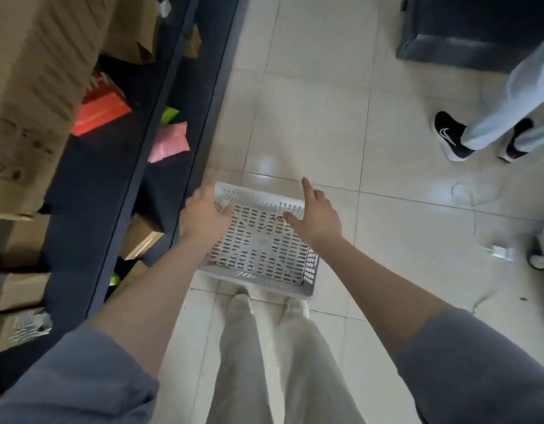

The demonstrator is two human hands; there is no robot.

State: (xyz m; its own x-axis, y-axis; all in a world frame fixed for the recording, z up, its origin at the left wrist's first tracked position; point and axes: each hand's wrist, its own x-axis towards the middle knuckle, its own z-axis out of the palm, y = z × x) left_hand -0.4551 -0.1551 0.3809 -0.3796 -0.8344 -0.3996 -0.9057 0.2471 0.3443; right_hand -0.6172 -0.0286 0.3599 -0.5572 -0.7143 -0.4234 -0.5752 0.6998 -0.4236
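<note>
A white perforated plastic basket (264,243) with nothing in it hangs in front of my legs, above the pale tiled floor. My left hand (204,214) grips its far left corner, thumb inside the wall and fingers outside. At the far right corner my right hand (318,214) holds the rim with the thumb inside. Its index finger points straight out past the rim and its other fingers curl outside. Both forearms are bare below rolled grey sleeves. The view is motion-blurred.
A dark shelving unit (160,123) runs along my left, holding cardboard boxes (32,96), a red box (100,111) and a pink packet (169,142). Another person's legs in black shoes (454,136) stand at the right. A white cable and plug (498,250) lie on the floor.
</note>
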